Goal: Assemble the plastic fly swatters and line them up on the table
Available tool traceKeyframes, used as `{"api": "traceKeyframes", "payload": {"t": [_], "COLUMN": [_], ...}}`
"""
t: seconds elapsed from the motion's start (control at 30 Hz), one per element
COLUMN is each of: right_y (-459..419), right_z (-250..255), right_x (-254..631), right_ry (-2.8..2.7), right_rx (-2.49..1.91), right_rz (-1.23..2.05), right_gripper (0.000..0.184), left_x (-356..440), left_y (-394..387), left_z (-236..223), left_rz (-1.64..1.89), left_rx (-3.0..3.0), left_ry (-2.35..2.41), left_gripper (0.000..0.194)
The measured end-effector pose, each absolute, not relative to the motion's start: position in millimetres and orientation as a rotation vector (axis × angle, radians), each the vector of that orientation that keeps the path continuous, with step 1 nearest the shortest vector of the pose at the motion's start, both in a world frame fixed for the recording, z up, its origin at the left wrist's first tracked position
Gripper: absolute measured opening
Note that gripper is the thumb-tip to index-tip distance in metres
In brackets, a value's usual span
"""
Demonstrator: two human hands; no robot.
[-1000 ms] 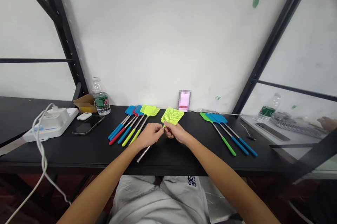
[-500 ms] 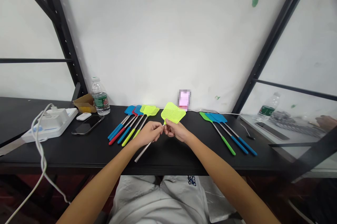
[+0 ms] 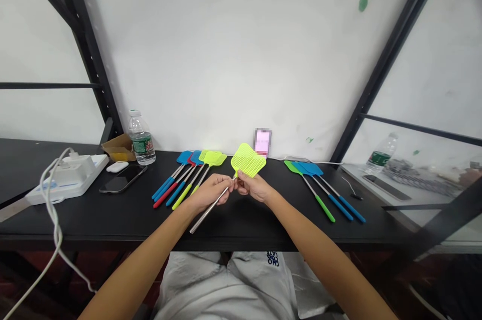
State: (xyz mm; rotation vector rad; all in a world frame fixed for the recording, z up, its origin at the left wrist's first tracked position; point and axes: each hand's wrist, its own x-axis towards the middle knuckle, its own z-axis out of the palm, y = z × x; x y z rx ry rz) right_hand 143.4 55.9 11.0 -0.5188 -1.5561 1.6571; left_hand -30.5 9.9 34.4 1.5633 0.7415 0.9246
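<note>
Both hands meet over the middle of the black table on a yellow-green fly swatter (image 3: 246,160) with a perforated head and a bare metal rod. My left hand (image 3: 213,190) is closed around the rod just below the head, with the rod's free end slanting down to the left. At the neck, where head and rod join, my right hand (image 3: 254,187) pinches with thumb and fingers. Left of my hands lies a row of several fly swatters (image 3: 184,157) with blue, red and yellow-green heads and coloured grips.
On the right lie a green fly swatter (image 3: 324,208) and two blue ones (image 3: 341,207). A water bottle (image 3: 142,142), phone (image 3: 123,178), white case (image 3: 117,166), cardboard box (image 3: 119,148) and power strip (image 3: 68,179) occupy the left. A pixelated upright object (image 3: 262,140) leans at the wall.
More of the metal rod shows across my left hand, whose fingers have shifted on it. The swatter head has tilted slightly upward. My right hand keeps its pinch at the neck.
</note>
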Motion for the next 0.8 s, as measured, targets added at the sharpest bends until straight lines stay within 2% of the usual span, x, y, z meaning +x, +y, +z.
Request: {"api": "traceKeyframes", "payload": {"t": [0.17,0.37,0.7,0.8], "right_y": [63,93,104,104], "right_z": [20,28,3,1], "right_x": [153,201,203,205], "right_ry": [-1.472,-1.176,-1.453,-1.529], "right_rx": [-0.568,-0.662,-1.029,-1.09], "right_rz": [1.587,1.34,1.363,1.36], "right_gripper": [0.042,0.036,0.021,0.023], "left_x": [-16,-1,-12,-11], "left_y": [3,-10,10,13], "left_z": [38,38,21,17], "left_rz": [0.922,0.977,1.077,1.073], "left_rx": [1.376,1.348,1.36,1.359], "left_ry": [0.685,0.77,1.071,1.066], "left_gripper": [0.024,0.024,0.028,0.03]}}
